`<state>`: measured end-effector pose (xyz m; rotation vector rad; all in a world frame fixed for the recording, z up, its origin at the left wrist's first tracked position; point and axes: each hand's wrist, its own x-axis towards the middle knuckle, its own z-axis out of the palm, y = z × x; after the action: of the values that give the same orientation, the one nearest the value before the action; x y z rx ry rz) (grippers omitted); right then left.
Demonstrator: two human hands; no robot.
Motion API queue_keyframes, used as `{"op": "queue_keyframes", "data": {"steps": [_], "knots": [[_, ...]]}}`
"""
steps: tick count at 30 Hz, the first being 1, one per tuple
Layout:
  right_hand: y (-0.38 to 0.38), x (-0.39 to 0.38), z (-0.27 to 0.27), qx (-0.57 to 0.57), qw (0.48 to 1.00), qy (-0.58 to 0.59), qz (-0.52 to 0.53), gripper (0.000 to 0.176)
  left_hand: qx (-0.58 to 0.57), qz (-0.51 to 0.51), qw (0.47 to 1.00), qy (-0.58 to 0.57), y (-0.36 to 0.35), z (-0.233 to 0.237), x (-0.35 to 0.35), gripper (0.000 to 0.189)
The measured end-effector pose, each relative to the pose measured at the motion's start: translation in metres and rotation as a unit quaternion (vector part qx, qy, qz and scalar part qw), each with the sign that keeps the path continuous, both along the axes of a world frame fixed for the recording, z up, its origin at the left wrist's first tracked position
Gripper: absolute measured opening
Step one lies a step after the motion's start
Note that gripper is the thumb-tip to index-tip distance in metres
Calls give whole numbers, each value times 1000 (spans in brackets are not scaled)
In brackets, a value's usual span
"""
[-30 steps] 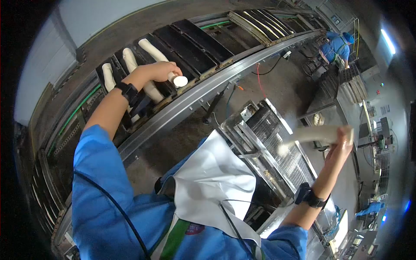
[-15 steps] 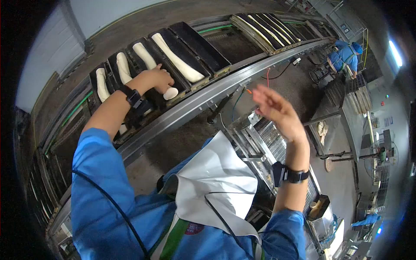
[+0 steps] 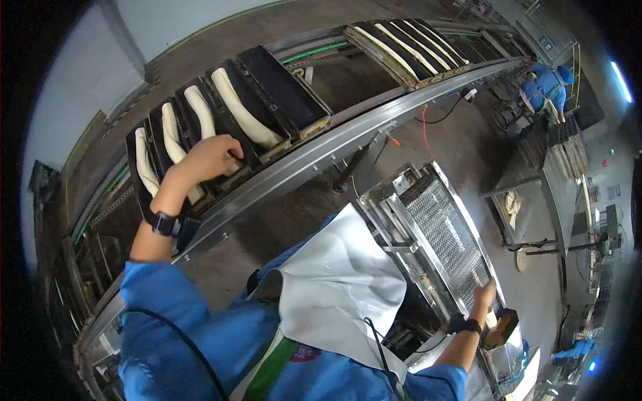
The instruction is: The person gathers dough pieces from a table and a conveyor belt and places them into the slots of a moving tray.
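My left hand (image 3: 215,158) reaches over the near end of a black baking pan set, fingers curled down on the near end of a pale dough strip (image 3: 199,110), which they cover. To its right, a longer dough strip (image 3: 244,110) lies in its own trough. Two more strips, one of them a bent dough strip (image 3: 172,134), lie to the left, partly behind my wrist. The rightmost pan trough (image 3: 284,87) is bare. My right hand (image 3: 484,294) is at the lower end of a metal mesh belt (image 3: 445,227), its fingers too small and turned away to make out.
A steel conveyor rail (image 3: 374,127) runs in front of the pans. Farther along it stands another pan set (image 3: 408,50) with thin dough strips. A co-worker in blue (image 3: 545,90) is by stacked pans (image 3: 568,150) at the right. A small open box (image 3: 501,329) sits beside my right hand.
My right hand has dropped from mid-air to the lower end of the mesh belt. My left hand has shifted left and nearer, and now covers the dough end that stuck out below it.
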<state>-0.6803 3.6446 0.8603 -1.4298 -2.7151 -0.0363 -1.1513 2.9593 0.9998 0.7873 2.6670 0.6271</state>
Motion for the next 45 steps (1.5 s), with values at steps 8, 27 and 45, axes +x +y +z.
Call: {"op": "queue_keyframes", "data": {"steps": [8,27,45], "knots": [[83,75,-19,84,993,-72,40,34,-61,108,974,191,61,-13,37,23],[36,-170,240,-168,823,517,165,57,-179,4,947,267,129,-28,-2,14],[-125,-398,258,-531,572,49,623,65,406,345,844,-61,164,-49,-32,33]]}}
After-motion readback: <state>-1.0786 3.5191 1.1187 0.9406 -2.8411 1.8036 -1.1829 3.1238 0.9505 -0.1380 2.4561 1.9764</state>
